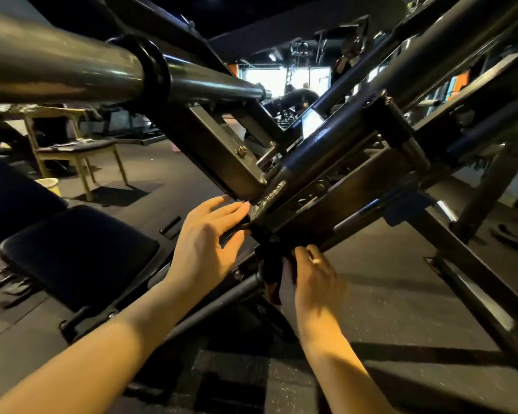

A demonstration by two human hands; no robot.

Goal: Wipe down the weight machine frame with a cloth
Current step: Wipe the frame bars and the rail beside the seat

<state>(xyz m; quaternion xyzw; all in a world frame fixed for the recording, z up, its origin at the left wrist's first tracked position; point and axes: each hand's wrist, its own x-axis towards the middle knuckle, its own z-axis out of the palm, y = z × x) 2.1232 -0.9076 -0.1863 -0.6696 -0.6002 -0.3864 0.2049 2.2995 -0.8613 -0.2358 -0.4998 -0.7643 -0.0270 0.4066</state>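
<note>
My right hand [311,273] pinches the dark cloth [271,264] against the underside of the frame rail [326,210], which runs from 7 o'clock up toward 1 o'clock. My left hand [210,234], fingers straight and relaxed, rests on the rail's lower end at 10 o'clock from the cloth. The right is nearer, so I judge the wipe follows that axis.

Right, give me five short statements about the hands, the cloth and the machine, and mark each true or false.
1. The right hand holds a dark cloth against the frame. True.
2. The left hand grips the padded seat. False: it is at the frame, fingers extended, well above the seat.
3. A wooden chair stands on the floor to the left. True.
4. The cloth is white. False: it is dark.
5. The thick steel bar at upper left carries weight plates. False: it is bare.
</note>
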